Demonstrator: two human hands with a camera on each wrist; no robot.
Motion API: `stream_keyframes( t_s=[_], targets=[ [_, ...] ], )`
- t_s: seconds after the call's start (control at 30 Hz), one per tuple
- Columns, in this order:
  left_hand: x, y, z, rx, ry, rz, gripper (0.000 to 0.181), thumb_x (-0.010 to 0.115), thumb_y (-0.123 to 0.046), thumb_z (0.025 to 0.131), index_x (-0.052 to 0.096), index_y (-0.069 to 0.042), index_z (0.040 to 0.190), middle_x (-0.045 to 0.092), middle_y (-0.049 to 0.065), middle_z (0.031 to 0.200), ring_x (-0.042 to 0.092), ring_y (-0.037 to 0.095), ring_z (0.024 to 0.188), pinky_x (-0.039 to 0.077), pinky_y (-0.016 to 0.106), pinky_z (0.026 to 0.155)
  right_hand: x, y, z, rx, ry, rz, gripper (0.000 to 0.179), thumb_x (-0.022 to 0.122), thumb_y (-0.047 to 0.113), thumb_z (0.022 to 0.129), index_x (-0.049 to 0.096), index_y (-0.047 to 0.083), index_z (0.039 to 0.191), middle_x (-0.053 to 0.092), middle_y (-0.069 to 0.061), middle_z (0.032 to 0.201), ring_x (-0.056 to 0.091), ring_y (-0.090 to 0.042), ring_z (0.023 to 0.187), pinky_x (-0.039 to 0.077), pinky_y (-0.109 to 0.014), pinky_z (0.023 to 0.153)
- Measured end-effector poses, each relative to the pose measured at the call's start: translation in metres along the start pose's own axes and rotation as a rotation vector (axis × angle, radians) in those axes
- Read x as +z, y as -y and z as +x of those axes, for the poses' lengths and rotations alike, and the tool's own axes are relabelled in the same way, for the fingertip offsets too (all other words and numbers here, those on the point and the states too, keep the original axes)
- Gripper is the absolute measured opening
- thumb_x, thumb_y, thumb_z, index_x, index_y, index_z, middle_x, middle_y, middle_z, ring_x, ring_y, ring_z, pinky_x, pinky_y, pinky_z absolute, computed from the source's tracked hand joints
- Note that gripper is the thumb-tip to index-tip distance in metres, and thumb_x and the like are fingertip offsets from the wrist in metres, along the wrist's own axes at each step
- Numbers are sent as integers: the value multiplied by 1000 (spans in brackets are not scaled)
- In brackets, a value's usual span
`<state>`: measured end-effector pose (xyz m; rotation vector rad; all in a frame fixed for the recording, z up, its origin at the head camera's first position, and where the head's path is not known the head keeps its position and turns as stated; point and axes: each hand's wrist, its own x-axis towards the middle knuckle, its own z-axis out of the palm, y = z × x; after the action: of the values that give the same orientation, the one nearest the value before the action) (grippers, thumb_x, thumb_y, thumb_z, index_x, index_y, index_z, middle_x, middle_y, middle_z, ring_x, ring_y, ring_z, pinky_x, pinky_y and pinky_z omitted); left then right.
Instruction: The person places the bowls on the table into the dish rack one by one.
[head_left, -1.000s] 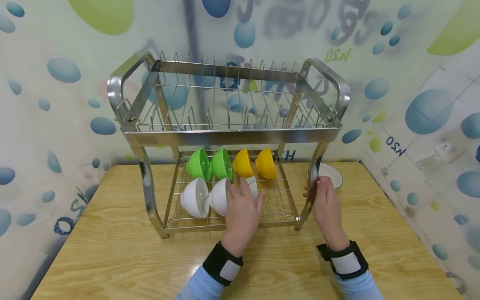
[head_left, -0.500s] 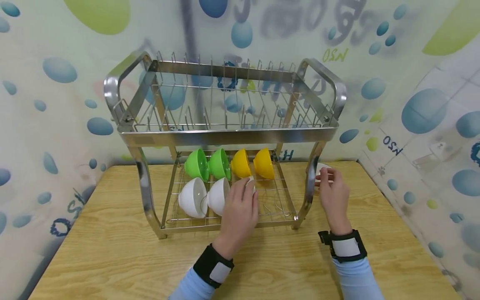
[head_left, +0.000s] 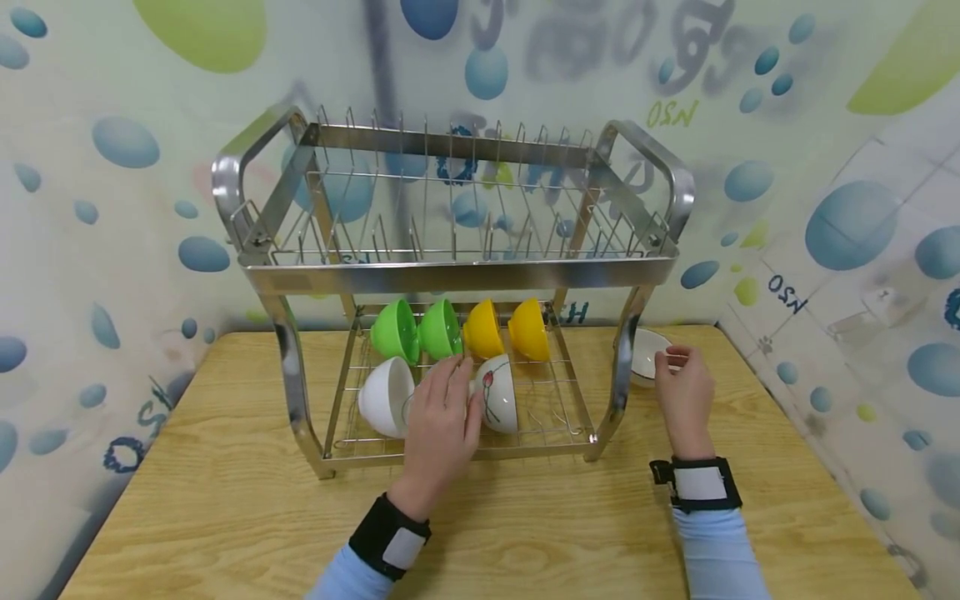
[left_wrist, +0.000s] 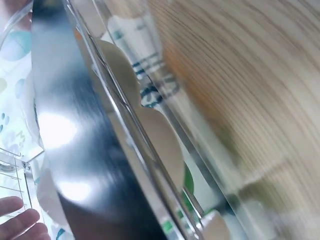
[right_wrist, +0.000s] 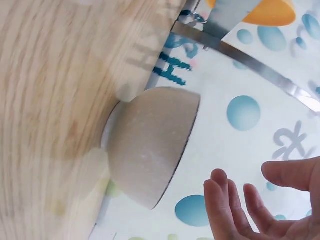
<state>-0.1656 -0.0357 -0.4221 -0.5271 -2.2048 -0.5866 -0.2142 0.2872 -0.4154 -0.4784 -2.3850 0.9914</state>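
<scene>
On the lower tier of the metal dish rack, a white bowl with a red flower pattern [head_left: 497,395] stands on its side. My left hand [head_left: 438,421] is just left of it, in front of the middle white bowl, which it mostly hides; its fingers look extended, and contact cannot be made out. A plain white bowl [head_left: 385,397] sits farther left. On the table right of the rack stands another white bowl [right_wrist: 152,142], upright. My right hand [head_left: 685,402] is beside its rim, and the right wrist view shows the fingers [right_wrist: 220,205] spread and apart from it.
Behind the white bowls, green bowls [head_left: 393,331] and yellow bowls [head_left: 528,331] stand tilted in a row. The rack's upper tier [head_left: 465,275] overhangs them. Its right post [head_left: 621,375] rises between my right hand and the lower tier. A patterned wall [head_left: 787,208] closes off the back.
My left hand has come away from the flowered bowl and shifted left, leaving that bowl standing on the rack. My right hand has left the rack's right post and moved right to the table bowl.
</scene>
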Motion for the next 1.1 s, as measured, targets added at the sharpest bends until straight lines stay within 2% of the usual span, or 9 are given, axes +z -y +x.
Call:
stream_keyframes(
  t_s=[0.2,0.43,0.63,0.83,1.1],
  targets=[
    [-6,13,-4,-11,-14,-7,39,58,-16,90,54,1,125,54,18,124,49,33,118,39,45,104,-2,-9,6,36,11,-20,33,52,17,95,51,-7,117,58,-27,109,59,-42,99,48,-50,81],
    [-12,24,-6,-10,-36,12,41,60,-17,88,54,2,124,53,20,125,50,34,116,43,47,99,-2,-18,11,119,31,-26,38,51,18,94,46,-8,122,52,-29,113,53,-42,103,45,-48,83],
    [-16,33,-11,-26,-55,27,41,55,-20,91,54,4,125,53,22,125,50,37,117,41,49,99,-1,-21,12,182,108,-82,46,48,23,95,41,-12,125,48,-32,112,45,-45,102,41,-53,82],
    [-19,42,-14,-17,-85,30,39,52,-19,92,55,4,123,54,22,123,50,37,116,39,50,100,-1,-26,14,209,186,-117,52,46,24,96,37,-16,127,45,-41,114,43,-52,107,39,-58,90],
    [-29,55,-17,-21,-115,56,40,58,-13,87,54,9,120,55,26,118,52,41,110,43,52,93,5,-38,21,257,287,-165,59,42,29,97,36,-19,129,43,-43,123,41,-56,115,37,-58,98]
  ],
)
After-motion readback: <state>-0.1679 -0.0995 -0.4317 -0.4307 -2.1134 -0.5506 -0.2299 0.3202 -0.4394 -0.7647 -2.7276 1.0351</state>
